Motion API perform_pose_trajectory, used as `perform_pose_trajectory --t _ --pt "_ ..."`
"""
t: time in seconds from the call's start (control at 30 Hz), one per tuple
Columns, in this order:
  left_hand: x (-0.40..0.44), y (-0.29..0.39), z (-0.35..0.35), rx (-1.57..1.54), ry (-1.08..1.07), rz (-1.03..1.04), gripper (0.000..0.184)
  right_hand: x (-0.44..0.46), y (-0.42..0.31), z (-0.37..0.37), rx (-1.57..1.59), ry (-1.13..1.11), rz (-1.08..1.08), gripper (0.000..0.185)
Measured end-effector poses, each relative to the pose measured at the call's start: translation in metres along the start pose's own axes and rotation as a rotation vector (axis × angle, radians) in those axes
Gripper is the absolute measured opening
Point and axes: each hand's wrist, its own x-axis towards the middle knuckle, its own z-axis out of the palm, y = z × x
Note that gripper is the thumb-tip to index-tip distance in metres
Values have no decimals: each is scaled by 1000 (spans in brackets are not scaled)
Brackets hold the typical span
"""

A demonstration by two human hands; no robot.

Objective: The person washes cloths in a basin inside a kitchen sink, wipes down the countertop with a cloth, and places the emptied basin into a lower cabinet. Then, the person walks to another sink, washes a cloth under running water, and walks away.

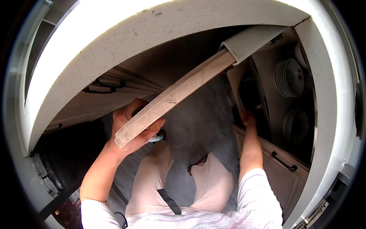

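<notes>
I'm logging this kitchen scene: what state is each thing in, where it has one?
Left hand: closed around the wooden panel
Wooden panel: held at its near end, slanting
Right hand: at the cabinet opening; grip unclear
Cabinet: open
Plates: in two stacks
Dark round vessel: inside the cabinet, contents unclear

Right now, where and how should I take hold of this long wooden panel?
Probably best at the near end of the wooden panel, where your left hand is. Come from your own side, fingers and thumb straddling its narrow width: that end juts out toward you, while a pale piece overlaps the far end.
</notes>
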Motion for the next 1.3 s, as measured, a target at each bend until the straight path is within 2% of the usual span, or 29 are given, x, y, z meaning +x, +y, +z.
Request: perform_pose_trajectory --t 0.03,0.13,0.2,0.27,0.3,0.33,0.4,0.47,0.53,0.67,0.73,0.8,0.83,0.9,0.97,1.07,1.13,1.2,1.27,1.3 --pt "-1 1 1 -5 -2 -14 28 -3 -2 -3 -57 -66 25 26" --pt "-8 1 8 -146 34 -25 29 -43 22 21 -27 191 170 25" --pt "-14 -5 17 -158 31 -7 30 -113 62 46 -487 -30 4 27" --pt "-26 -8 26 -163 56 -27 30 -158 103 62 -651 31 115 30" --pt "-31 2 26 -59 68 144 21 -184 117 63 -682 -25 189 30" --pt "-42 -5 40 -261 22 -32 21 -211 128 62 -708 -84 261 31" --pt "-61 -4 62 -253 -16 -121 26 -274 137 69 -746 -9 340 32" --pt "-71 42 64 24 -86 -56 35 -320 136 59 -811 4 369 35" --pt "-85 64 91 55 -268 27 43 -353 130 37 -808 8 384 33" --pt "-90 127 141 -59 -518 132 49 -424 97 28 -908 120 310 33" --pt "-78 159 156 -64 -652 150 53 -452 78 30 -900 93 258 35" --pt "-66 182 172 -54 -691 183 63 -475 64 36 -880 81 192 36" --pt "-61 194 176 -35 -732 173 64 -483 58 41 -858 85 162 28" --pt "-57 205 175 -56 -772 163 68 -497 45 59 -843 54 100 28" --pt "-56 213 160 -83 -755 143 71 -512 34 89 -803 -43 25 31" --pt "-56 193 139 -346 -657 239 67 -532 28 149 -775 -223 -121 34" --pt "-43 193 83 -500 -705 95 60 -538 35 188 -900 -265 -203 27" --pt "-29 180 37 -771 -615 49 48 -539 40 224 -1128 -302 -282 10" --pt "-15 174 -28 -1070 -501 -53 43 -560 45 281 -1080 -435 -361 10" --pt "-10 173 -64 -1284 -455 -175 40 -567 46 303 -1045 -533 -359 11"
